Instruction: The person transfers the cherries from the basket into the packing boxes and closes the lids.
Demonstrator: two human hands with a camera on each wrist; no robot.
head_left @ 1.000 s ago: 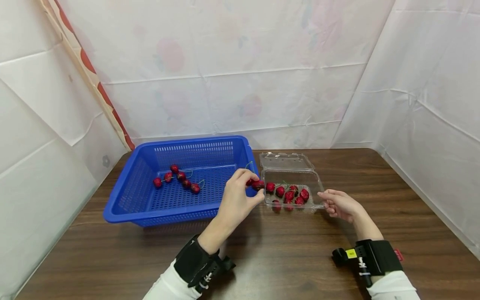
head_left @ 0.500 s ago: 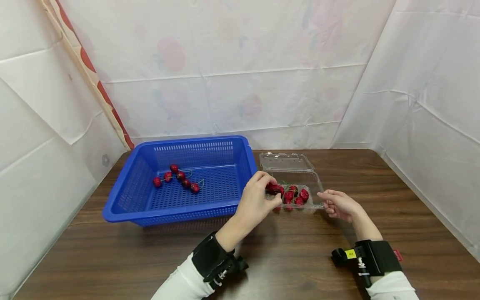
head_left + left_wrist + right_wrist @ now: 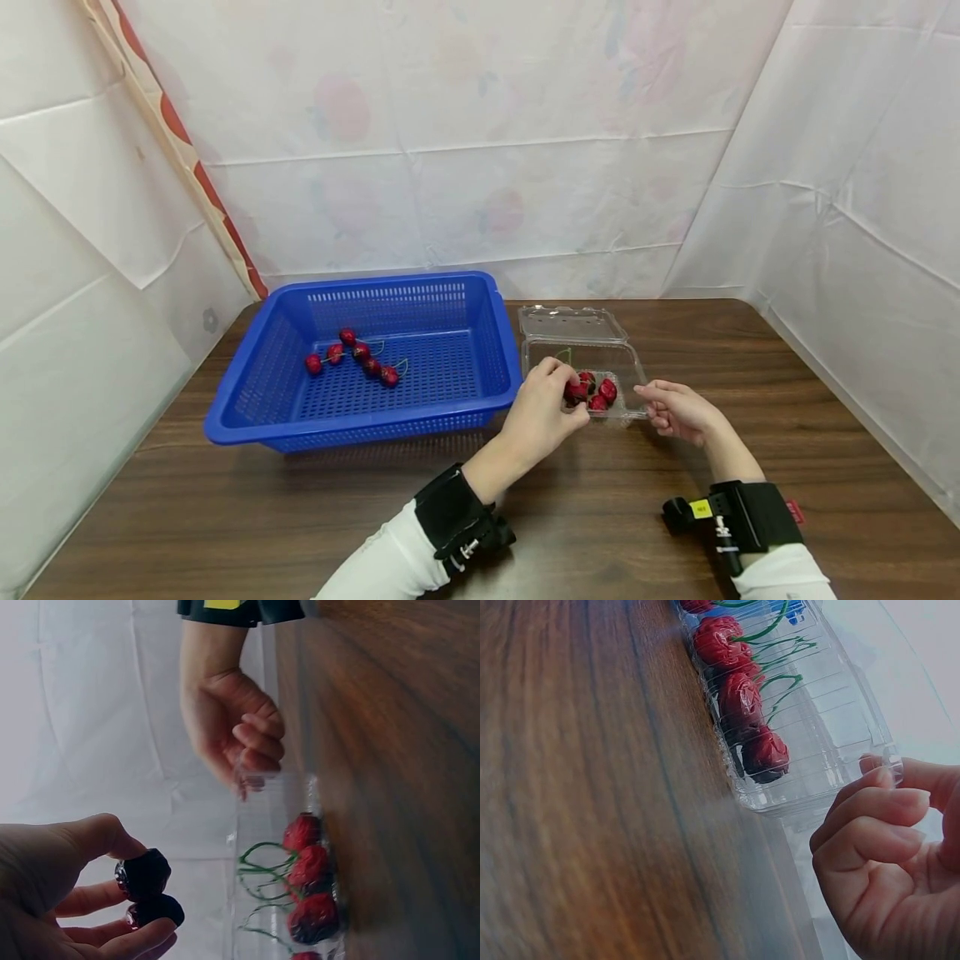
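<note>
My left hand (image 3: 542,415) is over the left part of a clear plastic clamshell box (image 3: 622,357). In the left wrist view its thumb and fingers pinch a pair of dark red cherries (image 3: 142,874), one against the other. Several red cherries (image 3: 313,916) with green stems lie along the bottom of the box; in the head view the left hand hides part of them. At the box's right front corner, my right hand (image 3: 681,412) pinches the rim between thumb and forefinger, its other fingers curled, as the right wrist view shows.
A blue perforated basket (image 3: 352,434) stands left of the box, with several cherries (image 3: 362,352) on its floor. The box's lid (image 3: 573,325) is folded back behind it. Both stand on a brown wooden table (image 3: 600,517), with white sheeting (image 3: 465,192) behind and at the sides.
My left hand has moved right with its cherries, from the basket's right edge to over the box. The right hand keeps its pinch on the rim.
</note>
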